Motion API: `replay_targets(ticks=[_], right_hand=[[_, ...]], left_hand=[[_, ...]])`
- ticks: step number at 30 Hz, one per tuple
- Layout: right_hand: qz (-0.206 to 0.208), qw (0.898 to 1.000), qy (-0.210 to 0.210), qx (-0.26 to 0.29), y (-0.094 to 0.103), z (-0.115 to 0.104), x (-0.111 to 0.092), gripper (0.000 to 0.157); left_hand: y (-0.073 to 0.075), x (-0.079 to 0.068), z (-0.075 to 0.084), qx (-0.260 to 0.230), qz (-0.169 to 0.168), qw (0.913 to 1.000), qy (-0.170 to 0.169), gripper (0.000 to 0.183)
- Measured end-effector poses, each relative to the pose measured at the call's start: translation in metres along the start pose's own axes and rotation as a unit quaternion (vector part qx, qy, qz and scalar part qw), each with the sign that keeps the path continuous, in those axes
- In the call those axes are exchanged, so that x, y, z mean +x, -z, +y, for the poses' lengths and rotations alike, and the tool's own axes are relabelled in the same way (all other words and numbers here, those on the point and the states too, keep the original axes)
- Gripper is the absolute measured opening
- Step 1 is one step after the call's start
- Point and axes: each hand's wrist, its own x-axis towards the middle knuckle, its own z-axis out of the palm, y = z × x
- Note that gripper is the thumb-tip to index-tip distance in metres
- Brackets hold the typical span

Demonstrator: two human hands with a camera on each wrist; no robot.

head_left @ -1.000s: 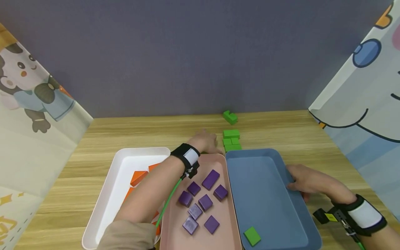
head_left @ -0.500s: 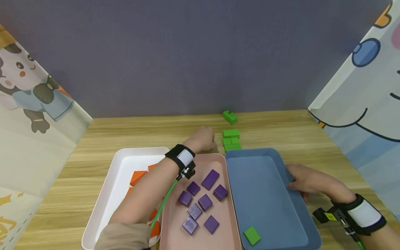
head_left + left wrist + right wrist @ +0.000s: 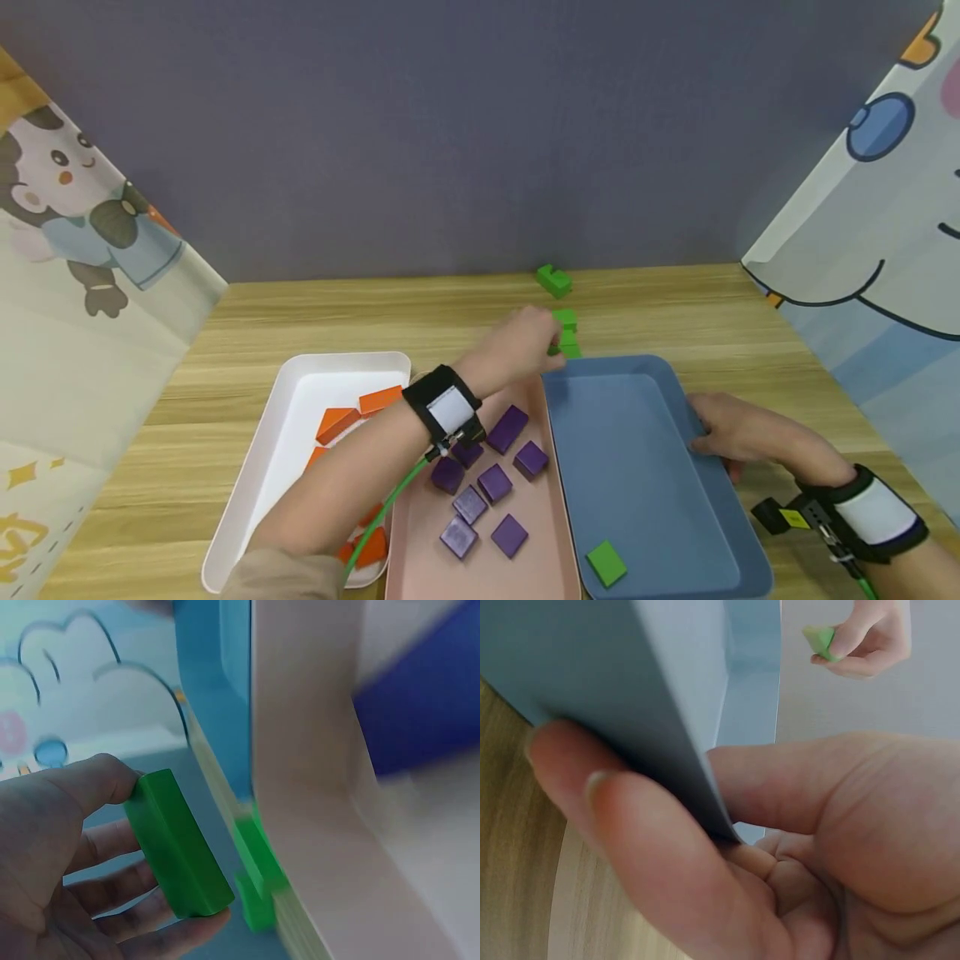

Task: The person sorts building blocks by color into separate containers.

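A long green block (image 3: pixel 178 844) is pinched between the thumb and fingers of my left hand (image 3: pixel 513 350), above the far edge of the pink tray. In the head view that hand mostly hides the block. My right hand (image 3: pixel 738 433) grips the right rim of the blue tray (image 3: pixel 645 492), thumb on the inside and fingers outside, as the right wrist view shows. One green block (image 3: pixel 606 565) lies near the front of the blue tray. Behind the trays stand more green blocks (image 3: pixel 572 343), partly hidden by my left hand, and a notched green block (image 3: pixel 555 282) farther back.
The pink tray (image 3: pixel 480 579) holds several purple blocks (image 3: pixel 510 536), left of the blue tray. Farther left, a white tray (image 3: pixel 258 492) holds several orange blocks (image 3: pixel 381 400), partly covered by my left forearm. A dark panel (image 3: pixel 480 150) rises behind the table.
My left hand has lifted off the table behind the pink tray and moved right, toward the blue tray, with the green block. The right hand has stayed on the blue tray's rim.
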Motion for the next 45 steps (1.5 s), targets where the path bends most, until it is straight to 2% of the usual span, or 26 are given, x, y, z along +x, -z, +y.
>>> replay_targets(ticks=[4,7,11,14,18,21,24,28,36,45], right_hand=[[0.0,1.0,-0.004,0.003,0.0,0.0,0.0,0.049],[0.0,1.0,-0.006,0.005,0.0,-0.001,0.001,0.048],[0.0,1.0,-0.011,0.001,0.0,-0.001,0.002,0.048],[-0.001,1.0,-0.012,0.002,0.001,0.0,0.003,0.048],[-0.002,1.0,-0.009,0.008,0.0,0.0,0.003,0.044],[-0.002,1.0,-0.004,0.006,0.0,0.001,0.004,0.042],[-0.003,1.0,-0.002,0.007,0.0,0.001,0.004,0.041],[-0.005,1.0,-0.004,0.011,0.0,0.001,0.004,0.044],[-0.013,1.0,-0.008,0.011,0.002,0.002,0.003,0.051],[-0.01,1.0,-0.007,0.007,0.001,0.003,-0.003,0.053]], left_hand=[[-0.005,-0.007,0.025,0.033,-0.021,0.9977,-0.056,0.041],[-0.01,-0.015,0.042,0.064,-0.04,0.9917,-0.104,0.04],[-0.019,-0.025,0.062,0.1,-0.064,0.9806,-0.156,0.036],[-0.027,-0.031,0.073,0.124,-0.087,0.9719,-0.18,0.029],[-0.04,-0.039,0.084,0.159,-0.125,0.9559,-0.213,0.02],[-0.05,-0.044,0.088,0.164,-0.151,0.9469,-0.232,0.018],[-0.056,-0.046,0.09,0.159,-0.166,0.9424,-0.242,0.018],[-0.06,-0.048,0.091,0.164,-0.167,0.9386,-0.253,0.019],[-0.063,-0.048,0.093,0.164,-0.179,0.9365,-0.253,0.013],[-0.072,-0.048,0.099,0.177,-0.208,0.9272,-0.256,0.009]])
